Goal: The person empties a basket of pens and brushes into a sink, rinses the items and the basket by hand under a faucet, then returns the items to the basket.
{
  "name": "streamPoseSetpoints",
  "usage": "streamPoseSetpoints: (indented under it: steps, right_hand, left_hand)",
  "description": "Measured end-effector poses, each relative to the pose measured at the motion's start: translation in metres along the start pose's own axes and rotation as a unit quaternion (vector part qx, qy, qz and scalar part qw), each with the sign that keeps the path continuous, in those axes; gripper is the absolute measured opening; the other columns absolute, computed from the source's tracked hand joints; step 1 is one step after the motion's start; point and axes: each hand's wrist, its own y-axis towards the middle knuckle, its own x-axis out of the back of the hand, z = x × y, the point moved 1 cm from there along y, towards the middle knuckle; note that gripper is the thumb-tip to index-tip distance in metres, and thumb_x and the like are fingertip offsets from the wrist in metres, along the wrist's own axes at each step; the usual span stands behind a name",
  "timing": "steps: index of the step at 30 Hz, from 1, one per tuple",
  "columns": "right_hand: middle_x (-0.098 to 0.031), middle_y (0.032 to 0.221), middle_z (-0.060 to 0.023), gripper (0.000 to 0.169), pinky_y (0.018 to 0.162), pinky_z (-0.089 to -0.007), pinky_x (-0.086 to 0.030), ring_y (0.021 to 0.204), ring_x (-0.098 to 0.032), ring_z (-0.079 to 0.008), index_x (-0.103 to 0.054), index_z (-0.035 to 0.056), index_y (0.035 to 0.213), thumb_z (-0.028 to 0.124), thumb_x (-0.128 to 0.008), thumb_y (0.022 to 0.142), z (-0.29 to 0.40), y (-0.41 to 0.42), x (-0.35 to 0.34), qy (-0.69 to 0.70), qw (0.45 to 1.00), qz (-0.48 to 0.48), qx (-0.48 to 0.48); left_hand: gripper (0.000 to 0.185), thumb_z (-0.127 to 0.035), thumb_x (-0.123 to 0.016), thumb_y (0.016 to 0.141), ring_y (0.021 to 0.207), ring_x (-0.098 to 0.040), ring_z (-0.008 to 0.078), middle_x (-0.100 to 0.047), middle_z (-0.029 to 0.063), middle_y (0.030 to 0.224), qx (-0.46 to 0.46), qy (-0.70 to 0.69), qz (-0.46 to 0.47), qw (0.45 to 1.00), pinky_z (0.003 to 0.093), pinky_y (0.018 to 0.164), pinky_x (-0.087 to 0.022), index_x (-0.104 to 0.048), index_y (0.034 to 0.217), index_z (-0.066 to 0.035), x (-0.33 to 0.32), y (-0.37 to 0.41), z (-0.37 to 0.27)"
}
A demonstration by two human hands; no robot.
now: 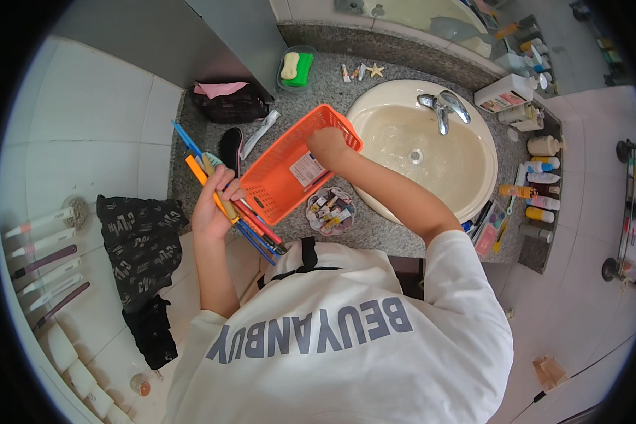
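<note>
My left hand (pixel 215 197) is closed around a bundle of pens and other slim sticks (pixel 252 225), among them orange, blue and red ones. The bundle is held at the near left end of an orange perforated plastic basket (pixel 275 199). My right hand (pixel 326 147) reaches into the far end of this basket; its fingers are bent down and hidden. A white label (pixel 306 168) with writing lies inside or on the basket's wall beside my right wrist, along with a few slim sticks (pixel 316 180). Just below the basket stands a scalloped dish (pixel 309 214) full of small tubes or bottles.
A cream washbasin (pixel 371 122) with a chrome tap (pixel 443 108) lies right of the basket. Behind are a soap box (pixel 297 89) and a starfish (pixel 375 70). A black bag (pixel 233 103) and white tube (pixel 259 134) stand left. Several bottles (pixel 543 163) line the right edge.
</note>
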Motion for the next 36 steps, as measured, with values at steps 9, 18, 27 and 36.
streamPoseSetpoints:
  steps: [9, 18, 27, 36]
  right_hand:
    - [-0.067, 0.083, -0.0079, 0.016, 0.068, -0.0315, -0.053, 0.084, -0.066, -0.0214, -0.069, 0.0075, 0.085, 0.011, -0.067, 0.069, -0.011, 0.031, -0.032, 0.010, 0.998, 0.009, -0.066]
    - [-0.060, 0.076, -0.0001, 0.047, 0.060, -0.0227, -0.047, 0.068, -0.058, -0.0090, -0.063, 0.0051, 0.110, 0.004, -0.067, 0.063, -0.103, -0.136, -0.015, 0.722, 0.559, -0.380, -0.148]
    - [-0.063, 0.066, -0.0099, 0.023, 0.060, -0.0334, -0.048, 0.063, -0.061, -0.0240, -0.073, 0.0155, 0.087, 0.020, -0.065, 0.066, -0.145, -0.095, -0.280, 0.434, 0.747, -0.257, -0.434]
    - [-0.067, 0.088, -0.0126, 0.014, 0.071, -0.0410, -0.051, 0.080, -0.064, -0.0316, -0.072, 0.0142, 0.082, 0.021, -0.065, 0.072, -0.149, -0.101, -0.268, 0.368, 0.759, -0.137, -0.519]
  left_hand:
    - [0.014, -0.011, -0.043, 0.096, 0.055, -0.033, 0.0072, -0.034, -0.0031, 0.067, 0.009, -0.012, 0.027, 1.000, 0.0234, 0.055, -0.031, -0.040, 0.082, -0.010, 0.001, -0.013, -0.006]
    - [0.010, -0.013, -0.047, 0.096, 0.056, -0.033, 0.0061, -0.035, -0.0037, 0.068, -0.023, 0.003, 0.008, 1.000, 0.0223, 0.055, -0.031, -0.043, 0.086, -0.010, 0.038, -0.023, -0.026]
    - [0.008, -0.012, -0.047, 0.096, 0.056, -0.034, 0.0063, -0.035, -0.0033, 0.069, 0.002, 0.013, -0.010, 1.000, 0.0227, 0.055, -0.032, -0.045, 0.089, -0.008, 0.012, -0.005, -0.022]
    - [0.008, -0.011, -0.045, 0.096, 0.056, -0.033, 0.0065, -0.034, -0.0032, 0.068, 0.018, 0.024, -0.023, 0.999, 0.0226, 0.055, -0.031, -0.043, 0.088, -0.009, 0.001, 0.015, -0.015]
